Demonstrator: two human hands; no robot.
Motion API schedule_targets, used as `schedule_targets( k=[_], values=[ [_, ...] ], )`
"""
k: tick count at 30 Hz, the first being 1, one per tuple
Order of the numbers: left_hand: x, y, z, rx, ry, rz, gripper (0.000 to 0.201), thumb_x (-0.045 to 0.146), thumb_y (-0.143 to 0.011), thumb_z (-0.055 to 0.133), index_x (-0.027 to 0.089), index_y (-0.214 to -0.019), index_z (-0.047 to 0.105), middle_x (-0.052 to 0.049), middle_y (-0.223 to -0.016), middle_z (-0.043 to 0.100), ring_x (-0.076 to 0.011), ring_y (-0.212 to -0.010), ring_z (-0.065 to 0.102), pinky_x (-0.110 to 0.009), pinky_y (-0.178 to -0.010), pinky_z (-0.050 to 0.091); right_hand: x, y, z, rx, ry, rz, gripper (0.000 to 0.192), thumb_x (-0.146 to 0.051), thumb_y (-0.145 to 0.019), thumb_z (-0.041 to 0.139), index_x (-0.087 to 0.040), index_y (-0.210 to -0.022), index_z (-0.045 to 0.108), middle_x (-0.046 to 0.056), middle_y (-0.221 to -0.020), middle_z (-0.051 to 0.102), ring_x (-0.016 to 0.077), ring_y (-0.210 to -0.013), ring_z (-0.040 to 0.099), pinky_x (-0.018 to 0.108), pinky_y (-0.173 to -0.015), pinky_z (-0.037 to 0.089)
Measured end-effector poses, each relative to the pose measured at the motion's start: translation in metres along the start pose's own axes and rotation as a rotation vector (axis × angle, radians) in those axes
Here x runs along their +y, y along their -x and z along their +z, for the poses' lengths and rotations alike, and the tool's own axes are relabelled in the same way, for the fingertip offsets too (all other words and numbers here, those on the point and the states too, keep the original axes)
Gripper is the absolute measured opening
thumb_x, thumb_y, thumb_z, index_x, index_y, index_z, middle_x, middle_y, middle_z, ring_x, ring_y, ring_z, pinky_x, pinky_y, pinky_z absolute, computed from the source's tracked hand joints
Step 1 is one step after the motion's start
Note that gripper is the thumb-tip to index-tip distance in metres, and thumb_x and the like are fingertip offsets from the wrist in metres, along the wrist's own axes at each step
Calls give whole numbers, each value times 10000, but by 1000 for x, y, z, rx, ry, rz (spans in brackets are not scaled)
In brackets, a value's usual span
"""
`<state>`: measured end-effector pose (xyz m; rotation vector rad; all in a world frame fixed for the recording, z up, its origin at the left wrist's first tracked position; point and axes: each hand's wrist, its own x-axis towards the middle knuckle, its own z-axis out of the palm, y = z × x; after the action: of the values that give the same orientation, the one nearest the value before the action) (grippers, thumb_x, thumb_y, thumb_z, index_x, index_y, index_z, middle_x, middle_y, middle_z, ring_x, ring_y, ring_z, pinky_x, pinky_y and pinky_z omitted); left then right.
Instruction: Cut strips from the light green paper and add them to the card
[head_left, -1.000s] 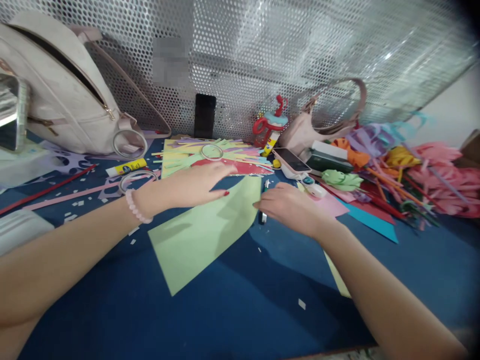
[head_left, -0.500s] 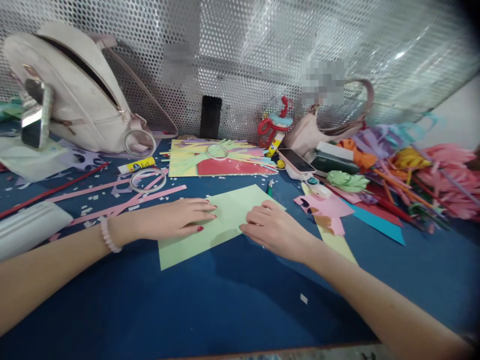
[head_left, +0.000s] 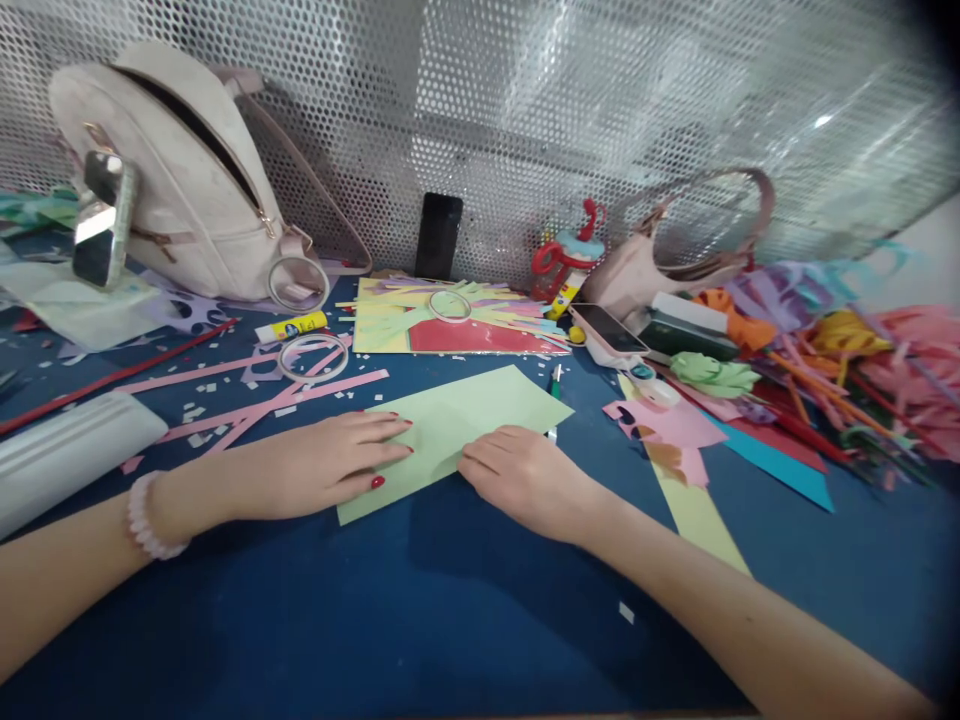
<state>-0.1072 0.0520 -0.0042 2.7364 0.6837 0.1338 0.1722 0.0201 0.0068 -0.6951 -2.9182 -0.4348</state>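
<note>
Left grip [head_left: 330, 468] lies with fingers slightly parted on the pale green sheet [head_left: 472, 400], at its nine o'clock; right grip [head_left: 525, 480] is curled at four o'clock over the near edge, and whether it pinches the paper I cannot tell. From the sheet, an unzipped cream backpack [head_left: 172, 190] leans at ten, contents hidden; a red-handled cup [head_left: 581, 245] stands at one, a pink handbag [head_left: 630, 270] at two. Plain, flat and slanted, the sheet rests on the blue tabletop [head_left: 315, 630], below a perforated silvery wall [head_left: 375, 130] at twelve.
</note>
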Motion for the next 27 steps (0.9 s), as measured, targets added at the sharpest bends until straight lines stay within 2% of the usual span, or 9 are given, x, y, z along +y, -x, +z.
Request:
schedule_targets(
  k=[4,11,16,21,24,27],
  values=[
    [-3,-2,1,-48,34,16,426,302,-1006,345,277,-1426,414,16,-1528,299,-176,-1417,244,-323,-1182,139,1,1,-1,43,-103,67,268,-142,-939,422,-145,-764,625,38,-707,611,153,-672,531,299,-660,362],
    [3,-6,9,-11,12,66,427,291,-1017,312,247,-1433,399,-13,-1535,282,-175,-1423,224,-349,-1184,79,3,3,-4,47,-257,73,271,-210,-975,417,-152,-833,640,45,-765,631,153,-757,551,297,-703,375],
    [7,-7,16,7,-80,60,427,266,-1019,302,199,-1431,394,-34,-1541,276,-168,-1427,209,-332,-1181,57,-7,-3,2,62,-232,22,263,-192,-971,422,-147,-828,638,36,-733,624,151,-726,532,291,-701,363],
    [13,-8,24,-33,-97,8,452,218,-1015,240,178,-1452,346,-58,-1553,246,-207,-1443,144,-401,-1168,132,-20,-16,5,86,-243,-11,245,-171,-956,432,-153,-807,626,31,-730,623,153,-723,526,294,-675,355],
    [14,-9,22,-50,-62,6,453,190,-1003,280,167,-1452,336,-64,-1555,240,-202,-1446,126,-402,-1174,114,-26,-29,4,63,-237,-40,234,-151,-950,434,-164,-786,601,18,-737,612,143,-723,519,290,-656,343],
    [14,-9,12,-93,23,-9,475,189,-987,348,149,-1459,307,-68,-1552,248,-167,-1440,151,-350,-1180,98,-31,-42,1,51,-196,-84,211,-169,-947,445,-161,-788,584,22,-775,608,145,-741,521,293,-653,329]
  ],
)
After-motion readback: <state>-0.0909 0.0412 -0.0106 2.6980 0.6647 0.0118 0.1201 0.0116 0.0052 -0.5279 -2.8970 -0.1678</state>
